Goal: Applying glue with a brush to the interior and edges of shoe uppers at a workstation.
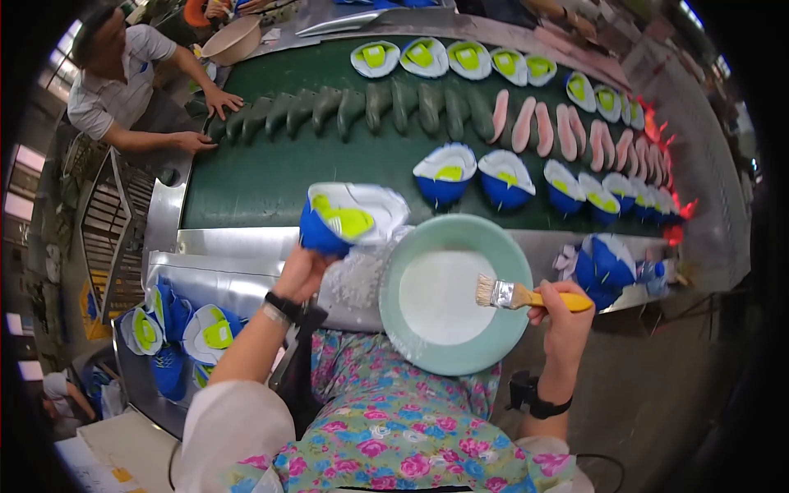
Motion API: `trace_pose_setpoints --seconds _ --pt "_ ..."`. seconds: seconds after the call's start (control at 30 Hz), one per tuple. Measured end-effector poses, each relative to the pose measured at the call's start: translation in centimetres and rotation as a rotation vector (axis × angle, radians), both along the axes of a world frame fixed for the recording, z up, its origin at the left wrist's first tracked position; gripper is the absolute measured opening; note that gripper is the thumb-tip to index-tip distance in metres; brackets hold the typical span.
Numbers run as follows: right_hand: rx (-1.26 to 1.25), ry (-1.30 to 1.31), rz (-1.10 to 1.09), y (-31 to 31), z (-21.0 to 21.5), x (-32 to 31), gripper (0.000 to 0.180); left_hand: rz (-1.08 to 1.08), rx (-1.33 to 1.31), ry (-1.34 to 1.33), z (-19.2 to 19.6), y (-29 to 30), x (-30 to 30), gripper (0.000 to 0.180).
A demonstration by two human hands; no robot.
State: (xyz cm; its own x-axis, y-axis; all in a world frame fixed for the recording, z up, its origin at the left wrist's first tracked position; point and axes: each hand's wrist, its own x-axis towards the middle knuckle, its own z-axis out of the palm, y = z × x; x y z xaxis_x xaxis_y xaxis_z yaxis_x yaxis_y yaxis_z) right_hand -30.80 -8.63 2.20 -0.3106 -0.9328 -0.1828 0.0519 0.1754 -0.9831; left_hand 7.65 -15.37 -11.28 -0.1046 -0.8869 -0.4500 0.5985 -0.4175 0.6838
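My left hand [301, 274] is closed round a blue shoe upper [325, 234] with a white edge and yellow-green inside, held up beside the conveyor's near edge. In my right hand [564, 322] is a flat paintbrush [519, 296] with a yellow handle, a metal band and pale bristles. The bristles are over a mint-green basin [511, 329] in front of me. White liquid [440, 300] covers the basin's bottom; the brush tip appears above its right side. Clear crumpled plastic [357, 279] lies between my left hand and the basin.
The green conveyor belt [288, 185] carries dark foot-shaped lasts [378, 107], pink insoles [544, 130] and rows of blue-and-white uppers [444, 174]. At the far left, a person [131, 90] reaches onto the lasts. More uppers [209, 333] lie on the metal table at left; others [604, 267] are stacked at right.
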Motion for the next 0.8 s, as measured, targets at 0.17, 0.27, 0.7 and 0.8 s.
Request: trace_pose_setpoints --seconds 0.17,0.27,0.7,0.8 --pt "0.035 -0.044 0.049 -0.8 -1.9 3.5 0.010 0.152 -0.174 -0.177 -11.1 -10.8 -1.7 0.063" --pt "0.102 -0.042 0.088 -1.6 -2.3 5.4 0.009 0.082 0.129 0.062 -14.8 -11.7 -3.8 0.077" --pt "-0.005 0.021 0.424 -5.3 -4.1 7.4 0.040 -0.046 0.783 -1.990 -2.4 23.4 29.3 0.072" --pt "0.010 0.044 0.570 -5.1 -3.3 9.7 0.035 0.157 0.630 -1.873 -3.2 26.8 30.5 0.048"
